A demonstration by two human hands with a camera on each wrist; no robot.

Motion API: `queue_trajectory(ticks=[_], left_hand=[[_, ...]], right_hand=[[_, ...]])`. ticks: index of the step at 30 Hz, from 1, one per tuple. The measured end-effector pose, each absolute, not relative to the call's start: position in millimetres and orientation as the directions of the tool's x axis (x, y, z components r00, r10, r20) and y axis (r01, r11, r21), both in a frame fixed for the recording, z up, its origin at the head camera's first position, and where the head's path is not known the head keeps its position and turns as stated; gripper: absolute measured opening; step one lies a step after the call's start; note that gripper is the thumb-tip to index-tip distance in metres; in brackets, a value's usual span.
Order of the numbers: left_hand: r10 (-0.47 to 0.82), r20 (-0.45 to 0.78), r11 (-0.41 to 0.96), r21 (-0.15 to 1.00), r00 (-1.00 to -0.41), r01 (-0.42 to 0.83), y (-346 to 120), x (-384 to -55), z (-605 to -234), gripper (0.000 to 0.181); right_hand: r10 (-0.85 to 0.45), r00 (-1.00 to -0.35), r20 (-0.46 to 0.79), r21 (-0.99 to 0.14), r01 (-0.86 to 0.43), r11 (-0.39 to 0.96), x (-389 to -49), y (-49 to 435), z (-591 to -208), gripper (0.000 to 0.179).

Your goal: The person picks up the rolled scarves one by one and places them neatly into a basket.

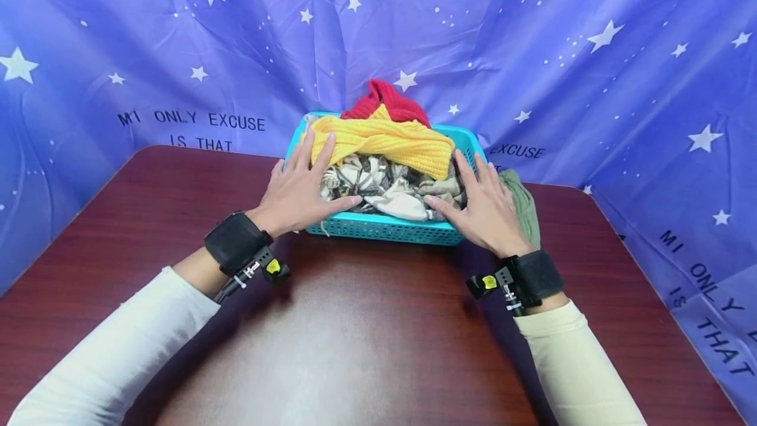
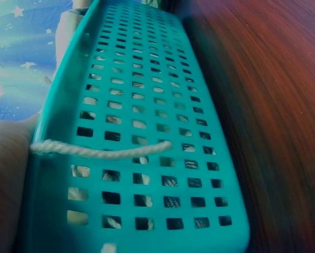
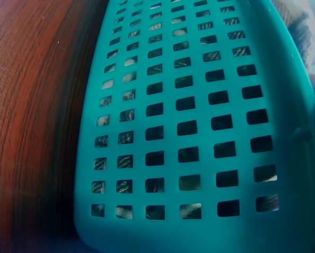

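Observation:
A turquoise plastic basket (image 1: 387, 230) with holes in its walls stands on the table, filled with knitted and woven scarves. On top lies a yellow knit scarf (image 1: 378, 138), with a red one (image 1: 390, 102) behind it and a black-and-white checked one (image 1: 384, 179) in front. My left hand (image 1: 299, 192) rests at the basket's left end, fingers spread and straight, thumb over the front rim. At the right end, my right hand (image 1: 486, 209) lies likewise, its thumb reaching over the checked cloth. A cream fringe cord (image 2: 104, 153) hangs over the front wall in the left wrist view.
Beside the right hand, a green cloth (image 1: 522, 206) lies at the basket's right. The dark red wooden table (image 1: 331, 347) extends toward me. Behind it hangs a blue curtain (image 1: 378, 31) with white stars and lettering.

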State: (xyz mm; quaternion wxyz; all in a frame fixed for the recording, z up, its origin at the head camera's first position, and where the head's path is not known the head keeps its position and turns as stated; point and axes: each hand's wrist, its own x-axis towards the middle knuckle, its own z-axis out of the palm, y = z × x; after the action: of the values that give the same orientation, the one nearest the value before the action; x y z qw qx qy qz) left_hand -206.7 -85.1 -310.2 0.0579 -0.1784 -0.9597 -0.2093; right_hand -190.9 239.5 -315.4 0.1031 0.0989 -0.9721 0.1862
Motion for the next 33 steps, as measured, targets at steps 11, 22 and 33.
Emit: queue_trajectory(ticks=[11,22,33], left_hand=[[0.306,0.193,0.853,0.379,-0.932,0.358,-81.9,-206.1,-314.7,0.109],[0.308,0.209,0.853,0.372,-0.928,0.367,-81.3,-207.8,-314.4,0.109],[0.311,0.190,0.856,0.369,-0.931,0.361,-85.5,-207.0,-316.3,0.109]], right_hand=[[-0.148,-0.963,0.225,-0.342,-0.221,0.913,-188.0,241.5,-315.7,0.098],[-0.145,-0.960,0.238,-0.339,-0.222,0.914,-188.8,241.9,-315.6,0.099],[-0.151,-0.959,0.240,-0.325,-0.226,0.918,-190.0,238.8,-317.2,0.098]])
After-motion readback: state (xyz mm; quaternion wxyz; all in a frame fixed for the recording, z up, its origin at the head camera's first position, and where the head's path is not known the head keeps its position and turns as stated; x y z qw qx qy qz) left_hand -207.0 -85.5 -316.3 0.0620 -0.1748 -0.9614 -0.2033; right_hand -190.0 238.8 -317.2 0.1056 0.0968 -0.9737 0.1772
